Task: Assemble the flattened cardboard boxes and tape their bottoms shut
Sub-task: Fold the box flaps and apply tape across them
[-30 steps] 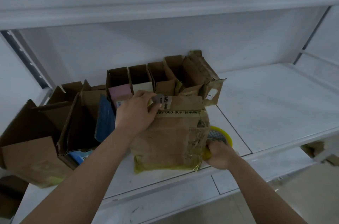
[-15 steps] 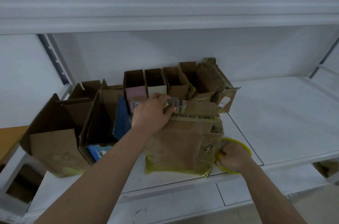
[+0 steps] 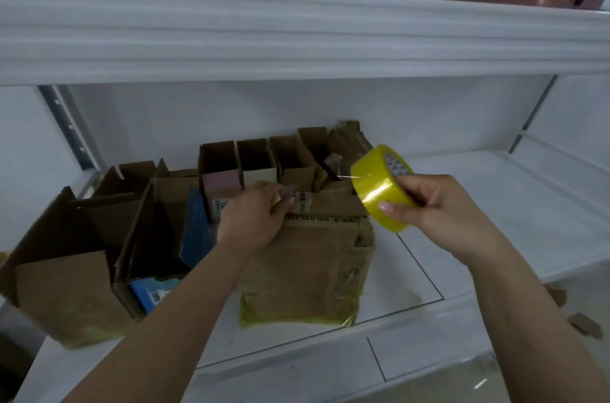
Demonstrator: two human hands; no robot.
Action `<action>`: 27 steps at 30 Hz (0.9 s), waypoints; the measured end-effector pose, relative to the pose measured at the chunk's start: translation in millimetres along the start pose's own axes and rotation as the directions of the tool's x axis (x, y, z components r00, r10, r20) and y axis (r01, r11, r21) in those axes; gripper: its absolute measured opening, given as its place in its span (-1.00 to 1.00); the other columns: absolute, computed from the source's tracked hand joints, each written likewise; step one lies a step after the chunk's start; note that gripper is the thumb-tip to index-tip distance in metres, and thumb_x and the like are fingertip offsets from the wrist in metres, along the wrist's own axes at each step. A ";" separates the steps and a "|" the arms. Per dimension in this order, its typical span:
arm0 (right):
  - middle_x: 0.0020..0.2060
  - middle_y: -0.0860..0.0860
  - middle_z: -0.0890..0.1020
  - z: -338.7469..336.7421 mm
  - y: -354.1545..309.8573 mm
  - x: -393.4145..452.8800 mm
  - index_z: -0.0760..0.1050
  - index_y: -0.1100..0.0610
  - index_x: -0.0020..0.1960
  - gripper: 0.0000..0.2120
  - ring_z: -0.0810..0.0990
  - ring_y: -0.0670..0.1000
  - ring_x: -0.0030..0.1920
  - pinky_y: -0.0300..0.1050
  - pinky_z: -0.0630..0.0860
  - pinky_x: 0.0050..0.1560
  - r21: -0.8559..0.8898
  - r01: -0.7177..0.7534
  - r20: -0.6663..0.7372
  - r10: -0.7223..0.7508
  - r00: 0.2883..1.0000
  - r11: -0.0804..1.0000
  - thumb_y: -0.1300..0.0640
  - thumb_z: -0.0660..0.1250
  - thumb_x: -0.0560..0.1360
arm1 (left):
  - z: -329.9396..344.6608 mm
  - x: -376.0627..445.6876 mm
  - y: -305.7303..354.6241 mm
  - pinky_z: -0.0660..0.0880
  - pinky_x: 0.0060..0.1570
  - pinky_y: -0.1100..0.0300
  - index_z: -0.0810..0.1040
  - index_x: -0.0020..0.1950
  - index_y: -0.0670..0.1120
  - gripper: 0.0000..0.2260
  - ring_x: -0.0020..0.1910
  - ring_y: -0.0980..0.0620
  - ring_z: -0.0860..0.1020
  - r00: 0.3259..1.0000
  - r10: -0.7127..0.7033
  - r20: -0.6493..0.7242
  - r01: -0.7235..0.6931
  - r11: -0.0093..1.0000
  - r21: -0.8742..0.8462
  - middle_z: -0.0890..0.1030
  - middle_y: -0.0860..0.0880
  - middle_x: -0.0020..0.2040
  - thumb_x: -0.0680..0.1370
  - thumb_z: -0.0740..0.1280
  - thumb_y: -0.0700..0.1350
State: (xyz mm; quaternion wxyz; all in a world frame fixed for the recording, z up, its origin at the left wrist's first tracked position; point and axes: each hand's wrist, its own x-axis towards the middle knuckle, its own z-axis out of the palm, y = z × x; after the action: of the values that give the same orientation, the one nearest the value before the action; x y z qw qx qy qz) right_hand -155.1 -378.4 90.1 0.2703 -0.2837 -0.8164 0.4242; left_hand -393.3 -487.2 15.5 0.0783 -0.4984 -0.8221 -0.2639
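R hand (image 3: 439, 211) grips tape roll (image 3: 383, 188); box (image 3: 307, 264) top hidden by L hand (image 3: 254, 221).

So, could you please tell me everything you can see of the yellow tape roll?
The tape roll is a wide ring of glossy, translucent yellow plastic tape on a core printed with a grey-and-white triangle pattern. It is lifted off the shelf, tilted, above the right corner of the cardboard box. The right hand grips it, thumb on the outer band and fingers at the core. A thin pale line crosses its upper face, perhaps the tape's end.
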 end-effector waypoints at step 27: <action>-0.19 0.11 0.71 53.1 -47.0 82.8 0.66 0.16 -0.05 -0.60 0.69 0.06 -0.17 0.00 0.61 -0.10 -0.090 -0.039 0.253 0.060 0.966 0.995 -0.15 0.45 0.34 | -14.0 5.6 -13.3 0.46 -0.16 0.26 0.58 -0.14 -0.14 -0.75 -0.24 0.20 0.57 0.965 -0.264 0.006 0.171 0.605 -0.778 0.60 0.07 -0.31 0.54 0.36 0.04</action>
State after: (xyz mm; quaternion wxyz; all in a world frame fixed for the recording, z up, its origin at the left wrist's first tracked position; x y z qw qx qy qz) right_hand -259.6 -372.2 120.2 0.1400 -0.2581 -0.8542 0.4292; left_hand -409.4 -494.8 24.9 -0.1305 -0.3648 -0.6783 -0.6243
